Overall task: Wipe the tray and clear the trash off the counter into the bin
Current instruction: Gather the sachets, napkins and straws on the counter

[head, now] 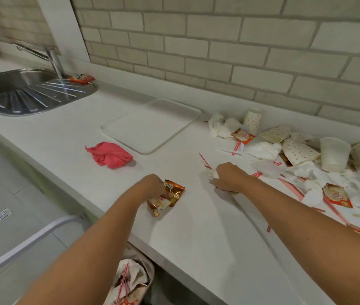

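left hand (pixel 155 186): fingers and thumb curled round crumpled brown-and-gold foil sachets (pixel 170 195), held low over white counter (pixel 196 230) near its front edge. right hand (pixel 227 178): fingers bent down over wad of crumpled white tissue (pixel 209 173), seemingly bunching it; fingertips hidden behind knuckles, so tightness of hold not readable. white rectangular plastic tray (pixel 152 126): flat on counter beyond both hands, toward the wall. crumpled pink cloth (pixel 110 155): just beside tray's near-left corner, untouched. bin (pixel 152 269), with tissue and straws inside: below counter edge, under left forearm. heap of dotted paper cups, tissues, straws and sachets (pixel 302 150): at right, well apart from bin. risks, as judged: slippery foil, several sachets in one grip, so likely to shed one onto floor if carried loosely past the edge. bin mouth partly tucked under counter overhang, so easy to miss if released from counter height rather than lowered. loose tissue wad apt to leave shreds behind or drag red-and-white striped straw (pixel 204 160) just beside it. right forearm close along the heap; could sweep cups or straws off front edge when pulled back. possible dregs in cups; spill onto counter or tray if knocked.
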A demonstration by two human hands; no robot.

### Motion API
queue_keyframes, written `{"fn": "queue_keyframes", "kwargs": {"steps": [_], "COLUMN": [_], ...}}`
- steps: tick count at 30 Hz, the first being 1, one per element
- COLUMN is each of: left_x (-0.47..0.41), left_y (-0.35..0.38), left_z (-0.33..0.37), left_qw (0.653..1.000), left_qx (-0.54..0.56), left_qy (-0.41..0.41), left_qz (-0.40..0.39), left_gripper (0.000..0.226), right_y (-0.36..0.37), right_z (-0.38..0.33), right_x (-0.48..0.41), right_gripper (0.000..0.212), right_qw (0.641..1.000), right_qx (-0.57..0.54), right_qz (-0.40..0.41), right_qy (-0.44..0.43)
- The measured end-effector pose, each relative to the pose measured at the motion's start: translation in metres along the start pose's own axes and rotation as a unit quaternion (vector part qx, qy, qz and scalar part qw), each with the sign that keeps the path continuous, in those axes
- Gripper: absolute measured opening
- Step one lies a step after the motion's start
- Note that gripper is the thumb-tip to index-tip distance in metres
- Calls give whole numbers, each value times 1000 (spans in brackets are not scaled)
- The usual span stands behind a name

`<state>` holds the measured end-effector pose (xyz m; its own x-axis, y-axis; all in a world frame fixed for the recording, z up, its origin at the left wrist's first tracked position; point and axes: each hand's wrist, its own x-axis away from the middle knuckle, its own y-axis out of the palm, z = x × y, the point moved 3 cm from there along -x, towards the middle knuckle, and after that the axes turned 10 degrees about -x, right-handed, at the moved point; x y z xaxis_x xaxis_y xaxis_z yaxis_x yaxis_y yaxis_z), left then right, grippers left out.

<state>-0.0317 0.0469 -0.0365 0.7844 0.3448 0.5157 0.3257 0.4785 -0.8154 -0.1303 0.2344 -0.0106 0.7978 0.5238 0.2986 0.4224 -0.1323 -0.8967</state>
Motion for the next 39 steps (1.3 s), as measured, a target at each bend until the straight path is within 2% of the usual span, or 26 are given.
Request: {"fn": "queue_keyframes", "kwargs": {"steps": [2,5,8,10,15,19,22,25,26,27,28,30,32,35,39], "left_x": [10,27,46,58,83,91,95,93,93,93,93,90,89,88,83], "left_y": [-5,-10,-12,-11,18,62,95,114,116,117,118,120,119,112,92], "left_z": [-22,-54,-88,-113,-177,-204,-212,-213,-212,-212,-213,-214,-213,-206,-190], "left_qw": [1000,999,994,993,988,983,982,986,985,984,982,979,976,977,991], "left_qx": [1,-24,-69,-60,-6,4,34,63,78,89,98,122,149,156,103], "left_qy": [-4,2,7,-8,-96,-153,-166,-151,-150,-154,-161,-166,-160,-145,-79], "left_qz": [-10,-29,-82,-100,-123,-97,-82,-35,-23,-16,-13,-9,-6,-13,-15], "left_gripper": [34,39,38,36,52,51,47,32,25,24,29,44,53,59,38], "right_y": [2,13,33,48,92,151,187,206,208,211,212,214,214,210,194], "right_z": [-30,-84,-135,-160,-208,-221,-216,-210,-209,-209,-208,-207,-208,-209,-213], "right_x": [6,26,56,73,94,96,90,83,81,78,75,73,72,72,74], "right_gripper": [33,24,24,27,25,22,22,16,21,36,49,60,57,39,39], "right_qw": [998,989,971,958,941,935,942,941,942,946,950,950,951,953,944], "right_qx": [-51,-104,-92,-81,-91,-45,-49,-125,-136,-137,-138,-157,-147,-141,-168], "right_qz": [-13,-78,-176,-232,-300,-344,-332,-310,-299,-287,-274,-259,-266,-266,-281], "right_qy": [-25,-73,-131,-149,-127,-71,-20,58,63,64,61,69,54,42,38]}}
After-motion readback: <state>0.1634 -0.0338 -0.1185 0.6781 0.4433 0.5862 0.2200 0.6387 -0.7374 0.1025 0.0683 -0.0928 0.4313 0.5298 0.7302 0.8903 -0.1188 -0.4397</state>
